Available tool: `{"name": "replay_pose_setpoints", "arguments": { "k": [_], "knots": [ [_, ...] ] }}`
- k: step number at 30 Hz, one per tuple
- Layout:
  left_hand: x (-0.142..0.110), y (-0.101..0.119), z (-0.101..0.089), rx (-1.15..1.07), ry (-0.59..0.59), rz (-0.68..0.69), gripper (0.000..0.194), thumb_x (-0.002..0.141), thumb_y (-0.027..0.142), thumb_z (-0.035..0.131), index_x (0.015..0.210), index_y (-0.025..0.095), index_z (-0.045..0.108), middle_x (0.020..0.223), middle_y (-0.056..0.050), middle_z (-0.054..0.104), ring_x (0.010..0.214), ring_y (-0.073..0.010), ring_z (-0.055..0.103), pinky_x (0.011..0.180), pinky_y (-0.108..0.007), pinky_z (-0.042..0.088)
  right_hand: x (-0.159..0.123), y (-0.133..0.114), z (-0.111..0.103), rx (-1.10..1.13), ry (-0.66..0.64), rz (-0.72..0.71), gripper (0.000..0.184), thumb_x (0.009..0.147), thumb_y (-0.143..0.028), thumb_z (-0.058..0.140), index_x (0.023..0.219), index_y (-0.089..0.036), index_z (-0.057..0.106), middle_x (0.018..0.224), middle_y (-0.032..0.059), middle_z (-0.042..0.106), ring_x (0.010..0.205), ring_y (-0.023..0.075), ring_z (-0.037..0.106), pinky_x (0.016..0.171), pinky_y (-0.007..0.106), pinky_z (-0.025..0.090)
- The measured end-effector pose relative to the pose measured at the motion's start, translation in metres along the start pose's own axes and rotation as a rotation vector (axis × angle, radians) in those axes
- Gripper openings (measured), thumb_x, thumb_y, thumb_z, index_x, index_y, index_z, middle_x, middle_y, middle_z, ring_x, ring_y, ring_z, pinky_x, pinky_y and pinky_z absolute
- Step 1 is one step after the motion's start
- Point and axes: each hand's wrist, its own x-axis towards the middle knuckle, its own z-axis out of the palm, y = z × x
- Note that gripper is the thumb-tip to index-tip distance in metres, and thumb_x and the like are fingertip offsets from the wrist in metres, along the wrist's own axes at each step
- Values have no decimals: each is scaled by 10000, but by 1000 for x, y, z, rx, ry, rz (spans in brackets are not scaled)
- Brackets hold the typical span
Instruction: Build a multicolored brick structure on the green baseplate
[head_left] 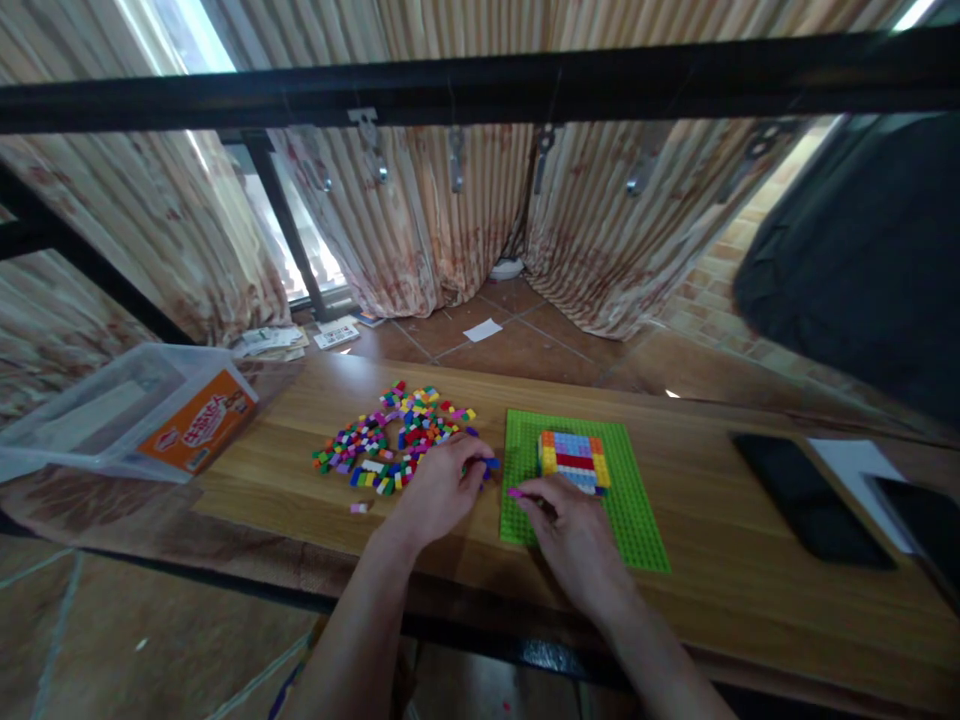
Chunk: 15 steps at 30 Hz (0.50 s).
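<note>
My left hand (448, 482) is at the right edge of a loose pile of small toy bricks (431, 432), its fingers closed on a blue brick (491, 463). Over the left part of a green baseplate (637, 520), my right hand (566, 525) pinches a small pink brick (516, 492) between its fingertips. On the baseplate sits a block built of bricks (574, 460), with orange, yellow, red and light blue rows. My right hand covers part of its near side.
A clear plastic bin (112, 410) with an orange label stands at the left. A lone pink-and-white brick (359, 508) lies before the pile. At the right are a black phone (810, 500), white paper (855, 465) and another dark device (922, 520). A black bar (480, 92) crosses above.
</note>
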Motion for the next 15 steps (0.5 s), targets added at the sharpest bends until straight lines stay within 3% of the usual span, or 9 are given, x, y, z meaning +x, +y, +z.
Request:
{"name": "replay_pose_setpoints", "arguments": {
  "k": [6, 11, 15],
  "knots": [
    [-1, 9, 14, 24, -33, 50, 223, 906, 119, 478, 972, 192, 678, 955, -46, 682, 915, -173, 630, 838, -280, 477, -5, -2, -9, -43, 13, 3, 204, 933, -237, 518, 902, -225, 719, 896, 48, 713, 834, 185, 667, 784, 314, 496],
    [-6, 18, 35, 28, -55, 98, 213, 920, 141, 496, 999, 198, 685, 960, -47, 676, 930, -188, 631, 830, -297, 489, -9, 18, -36, -51, 116, 53, 207, 921, -316, 532, 916, -232, 722, 953, 56, 732, 858, 204, 684, 806, 338, 509],
    [-5, 22, 48, 22, -29, 128, 204, 924, 146, 508, 1011, 199, 685, 988, -47, 679, 919, -189, 636, 817, -306, 494, -8, 34, -51, -112, 180, 108, 192, 887, -348, 587, 901, -233, 740, 883, 39, 718, 732, 184, 662, 703, 311, 500]
  ]
}}
